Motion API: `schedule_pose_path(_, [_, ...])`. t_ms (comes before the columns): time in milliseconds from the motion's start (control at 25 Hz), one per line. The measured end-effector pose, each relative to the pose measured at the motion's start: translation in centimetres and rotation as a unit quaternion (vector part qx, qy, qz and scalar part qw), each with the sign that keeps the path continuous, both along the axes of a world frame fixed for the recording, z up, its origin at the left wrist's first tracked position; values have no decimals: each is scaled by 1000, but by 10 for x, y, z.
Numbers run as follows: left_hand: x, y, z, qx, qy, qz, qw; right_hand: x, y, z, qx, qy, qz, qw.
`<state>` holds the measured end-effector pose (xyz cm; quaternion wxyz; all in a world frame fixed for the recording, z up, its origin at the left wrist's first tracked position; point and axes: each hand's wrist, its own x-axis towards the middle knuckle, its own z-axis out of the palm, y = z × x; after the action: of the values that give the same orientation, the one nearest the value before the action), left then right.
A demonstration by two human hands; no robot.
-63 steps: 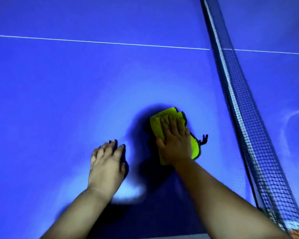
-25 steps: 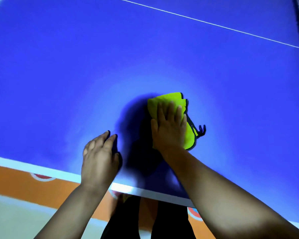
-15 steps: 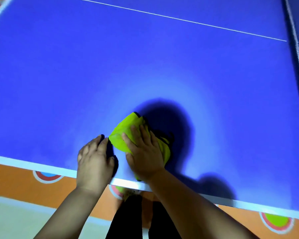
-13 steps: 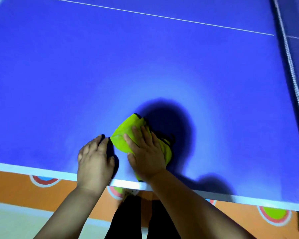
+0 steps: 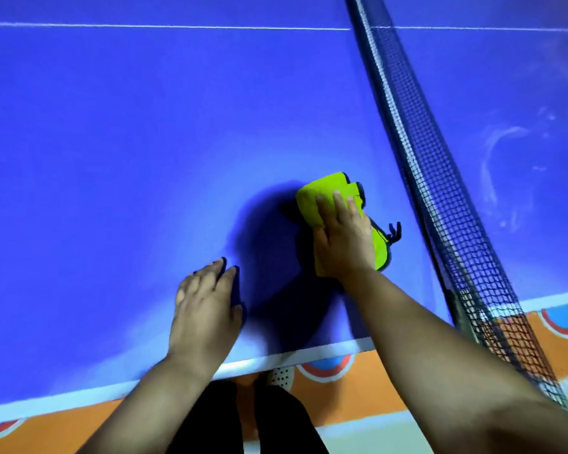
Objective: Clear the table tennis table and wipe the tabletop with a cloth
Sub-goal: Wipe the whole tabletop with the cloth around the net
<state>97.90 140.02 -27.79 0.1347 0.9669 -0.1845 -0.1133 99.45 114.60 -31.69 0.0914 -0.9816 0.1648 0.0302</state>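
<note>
A blue table tennis tabletop (image 5: 112, 158) fills most of the view, standing over an orange floor (image 5: 357, 391) painted with red, white and blue rings. Nearest the camera are the person's black trousers (image 5: 217, 417) and a pale perforated shoe (image 5: 281, 376), which shows just under the table's white edge stripe (image 5: 276, 360).

Just past that edge, the left hand (image 5: 204, 309) lies palm down on the bare blue surface with its fingers straight and close together, holding nothing.

Farther in and to the right, the right hand (image 5: 341, 237) presses flat on a folded yellow-green cloth (image 5: 312, 198), its fingers straight and laid side by side over the top. The cloth lies on the tabletop and sticks out beyond the fingertips. A small black loop (image 5: 394, 231) pokes from its right side.

The dark net (image 5: 423, 152) runs diagonally just right of the cloth without touching it. Pale streaky smears (image 5: 495, 149) mark the tabletop beyond the net. A thin white line (image 5: 164, 26) crosses the table at the far end.
</note>
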Motion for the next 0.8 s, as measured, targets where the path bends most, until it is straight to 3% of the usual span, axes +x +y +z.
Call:
schedule_pose_path(160, [-14, -56, -7, 3, -17, -54, 998, -24, -77, 0, -18, 2, -80, 997])
schedule_pose_path(320, [-24, -75, -11, -3, -33, -89, 996, -62, -100, 1, -15, 21, -150, 988])
schedule_pose_path(600, [-22, -56, -6, -14, -17, -90, 996, -99, -38, 7, 6, 63, -256, 965])
schedule_pose_path(800, [-1, 25, -5, -5, -16, -68, 998, -72, 54, 10, 22, 68, -269, 960])
